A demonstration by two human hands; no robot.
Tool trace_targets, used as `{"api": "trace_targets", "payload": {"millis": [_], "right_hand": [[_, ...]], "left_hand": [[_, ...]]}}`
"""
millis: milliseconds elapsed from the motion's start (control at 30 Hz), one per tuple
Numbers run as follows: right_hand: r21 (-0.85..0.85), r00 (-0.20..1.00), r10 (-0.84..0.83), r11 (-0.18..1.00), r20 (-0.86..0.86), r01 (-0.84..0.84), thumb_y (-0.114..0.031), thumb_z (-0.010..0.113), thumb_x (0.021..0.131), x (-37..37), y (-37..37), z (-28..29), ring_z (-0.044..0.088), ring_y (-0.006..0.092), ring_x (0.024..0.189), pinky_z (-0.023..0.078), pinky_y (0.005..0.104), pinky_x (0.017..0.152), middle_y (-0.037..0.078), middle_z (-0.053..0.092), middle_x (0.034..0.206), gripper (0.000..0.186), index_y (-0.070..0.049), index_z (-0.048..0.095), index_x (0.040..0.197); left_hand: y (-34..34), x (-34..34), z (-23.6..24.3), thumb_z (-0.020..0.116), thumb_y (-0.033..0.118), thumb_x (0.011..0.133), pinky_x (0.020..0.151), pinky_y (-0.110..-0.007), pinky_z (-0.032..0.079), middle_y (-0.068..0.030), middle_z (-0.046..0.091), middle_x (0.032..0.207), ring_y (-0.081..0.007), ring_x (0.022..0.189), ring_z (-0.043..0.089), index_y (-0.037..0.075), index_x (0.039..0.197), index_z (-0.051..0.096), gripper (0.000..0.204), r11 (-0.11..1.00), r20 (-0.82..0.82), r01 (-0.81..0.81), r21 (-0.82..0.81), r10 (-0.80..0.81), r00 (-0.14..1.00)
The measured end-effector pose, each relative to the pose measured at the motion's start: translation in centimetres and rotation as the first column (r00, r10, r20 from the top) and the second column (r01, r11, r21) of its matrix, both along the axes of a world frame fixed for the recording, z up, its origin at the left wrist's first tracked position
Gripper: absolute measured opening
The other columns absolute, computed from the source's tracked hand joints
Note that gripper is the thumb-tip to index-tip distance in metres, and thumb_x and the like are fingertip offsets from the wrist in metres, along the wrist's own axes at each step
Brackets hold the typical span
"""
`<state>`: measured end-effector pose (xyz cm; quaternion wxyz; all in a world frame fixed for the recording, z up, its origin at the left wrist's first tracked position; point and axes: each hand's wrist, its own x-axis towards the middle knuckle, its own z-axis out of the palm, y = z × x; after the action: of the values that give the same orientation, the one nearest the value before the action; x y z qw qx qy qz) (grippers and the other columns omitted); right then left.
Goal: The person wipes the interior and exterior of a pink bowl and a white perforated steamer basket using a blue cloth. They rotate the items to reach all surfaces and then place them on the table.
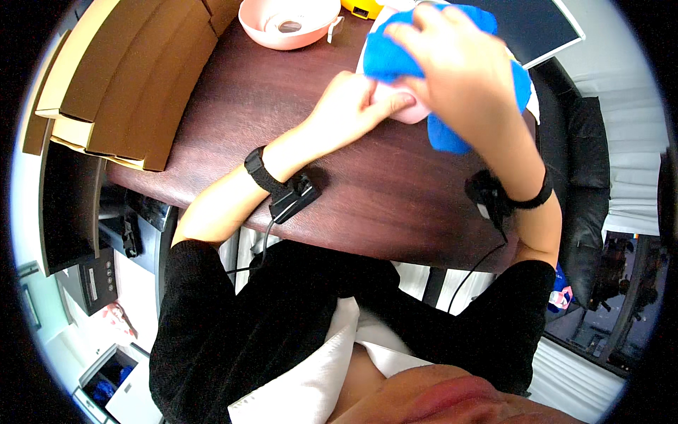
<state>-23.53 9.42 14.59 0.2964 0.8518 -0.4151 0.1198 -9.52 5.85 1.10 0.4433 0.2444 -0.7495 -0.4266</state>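
Observation:
My right hand (462, 67) grips a bright blue cloth (450, 134) and presses it over a pink, rounded object (413, 112). Its fingers are bent into the cloth, whose folds hang on both sides. Closed on the near end of that object is my left hand (347, 109), thumb laid across the top. Cloth and fingers cover most of the object, so its kind cannot be told. To the left, toward the far edge of the brown table (296, 85), sits a pink bowl-shaped part (282, 35) with a round opening in its bottom and a small pale tab at its side.
Brown cardboard boxes (148, 78) line the table's left side. A yellow item (362, 10) shows at the far edge. Beyond my right hand lies a dark panel with a white border (540, 32). Cabled black devices are strapped to both wrists. A black sofa (586, 155) stands right.

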Motion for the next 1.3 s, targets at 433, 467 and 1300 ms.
{"api": "trace_targets", "payload": {"millis": [433, 467, 1300], "right_hand": [[0.216, 0.998, 0.044, 0.976, -0.036, -0.035, -0.022, 0.079, 0.06, 0.8, 2.4, -1.6, 0.056, 0.0245, 0.088, 0.05, 0.0333, 0.071, 0.004, 0.058, 0.095, 0.052, -0.009, 0.064, 0.108], [0.198, 0.999, 0.037, 0.98, -0.007, -0.035, -0.021, 0.079, 0.059, 0.8, 2.6, -1.8, 0.056, 0.0244, 0.088, 0.05, 0.0335, 0.071, 0.005, 0.058, 0.094, 0.052, -0.01, 0.065, 0.108], [0.026, 0.887, 0.031, 0.999, 0.46, -0.048, -0.015, 0.074, 0.057, -3.3, 3.8, -4.9, 0.056, 0.023, 0.084, 0.05, 0.033, 0.069, 0.002, 0.057, 0.089, 0.048, -0.019, 0.067, 0.104]], "left_hand": [[0.5, 0.6, -0.4, 0.064, 0.026, 0.089, 0.057, -0.03, 0.047, -0.0112, 0.064, 0.067, -0.014, 0.06, 0.059, 0.002, 0.088, 0.066, 0.024, 1.0, -0.086, -0.009, 0.012, 0.01, 0.996], [0.5, 0.5, -0.5, 0.064, 0.026, 0.089, 0.058, -0.029, 0.047, -0.0109, 0.064, 0.068, -0.013, 0.061, 0.059, 0.001, 0.087, 0.066, 0.025, 1.0, -0.11, -0.002, 0.015, 0.004, 0.994], [0.4, 0.3, -0.9, 0.065, 0.015, 0.088, 0.07, -0.026, 0.051, -0.0056, 0.07, 0.084, -0.0082, 0.077, 0.063, 0.0, 0.109, 0.063, 0.026, 0.973, -0.118, 0.163, 0.161, -0.145, 0.982]]}}
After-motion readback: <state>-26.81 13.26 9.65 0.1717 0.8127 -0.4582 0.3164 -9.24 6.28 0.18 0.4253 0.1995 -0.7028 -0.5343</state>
